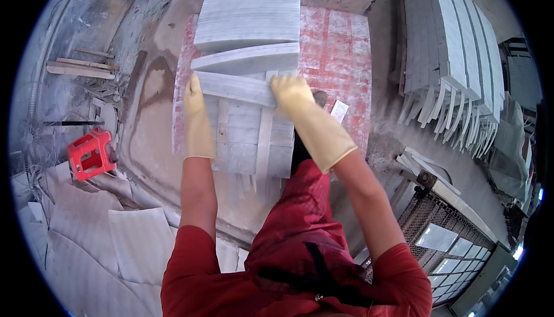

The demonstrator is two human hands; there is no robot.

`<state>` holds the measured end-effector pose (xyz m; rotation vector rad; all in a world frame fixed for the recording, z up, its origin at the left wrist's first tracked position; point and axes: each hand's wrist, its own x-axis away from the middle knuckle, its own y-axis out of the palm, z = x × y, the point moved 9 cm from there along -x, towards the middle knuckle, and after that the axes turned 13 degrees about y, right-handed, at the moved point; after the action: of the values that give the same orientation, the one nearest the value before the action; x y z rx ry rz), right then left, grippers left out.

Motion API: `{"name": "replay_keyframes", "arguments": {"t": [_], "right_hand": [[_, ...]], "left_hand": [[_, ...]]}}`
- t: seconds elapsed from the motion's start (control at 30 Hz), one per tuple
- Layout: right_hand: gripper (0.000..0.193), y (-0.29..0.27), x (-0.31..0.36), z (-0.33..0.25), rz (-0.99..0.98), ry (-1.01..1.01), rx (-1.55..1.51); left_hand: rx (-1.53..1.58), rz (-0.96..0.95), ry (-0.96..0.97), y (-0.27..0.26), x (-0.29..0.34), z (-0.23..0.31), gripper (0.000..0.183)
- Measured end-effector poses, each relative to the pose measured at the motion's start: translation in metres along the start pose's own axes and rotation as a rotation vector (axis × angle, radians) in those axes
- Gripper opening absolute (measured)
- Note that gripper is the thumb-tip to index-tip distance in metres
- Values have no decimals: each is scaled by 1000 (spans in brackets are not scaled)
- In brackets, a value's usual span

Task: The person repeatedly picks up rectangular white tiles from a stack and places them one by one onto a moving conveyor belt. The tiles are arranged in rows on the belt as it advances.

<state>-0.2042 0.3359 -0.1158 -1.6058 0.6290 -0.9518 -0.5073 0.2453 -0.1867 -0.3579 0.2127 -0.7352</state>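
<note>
Both my hands wear long pale yellow rubber gloves. A narrow grey-white stone slab [234, 88] lies between them, tilted a little down to the right. My left hand [195, 89] grips its left end, with the thumb up along the edge. At the right end my right hand [291, 94] has its fingers curled over the slab. Just beyond stands another slab [248, 57], leaning apart from a tight row of upright slabs [248, 8]. Under and nearer than the held slab are flat stone pieces [242, 126] with two pale wooden strips [264, 135] across them.
A red-and-white stained platform [337, 46] bears the stone. Further right stands a large stack of slabs [461, 40] with strips sticking out. A chain-mesh conveyor [427, 219] carries pale tiles at lower right. A red plastic stool [91, 154] and wooden boards [83, 69] lie left.
</note>
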Motion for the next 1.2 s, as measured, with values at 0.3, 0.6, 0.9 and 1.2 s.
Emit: {"name": "replay_keyframes", "arguments": {"t": [0.3, 0.6, 0.9, 1.2], "right_hand": [[77, 5, 40, -7, -141, 58, -193], [59, -10, 41, -16, -73, -220, -187], [62, -40, 143, 14, 457, 13, -391], [53, 56, 464, 156, 630, 761, -631]], "left_hand": [[152, -4, -58, -9, 10, -18, 66], [-14, 174, -182, -65, 122, -3, 58], [240, -93, 208, -45, 110, 18, 52], [-140, -177, 596, -85, 129, 18, 47]]}}
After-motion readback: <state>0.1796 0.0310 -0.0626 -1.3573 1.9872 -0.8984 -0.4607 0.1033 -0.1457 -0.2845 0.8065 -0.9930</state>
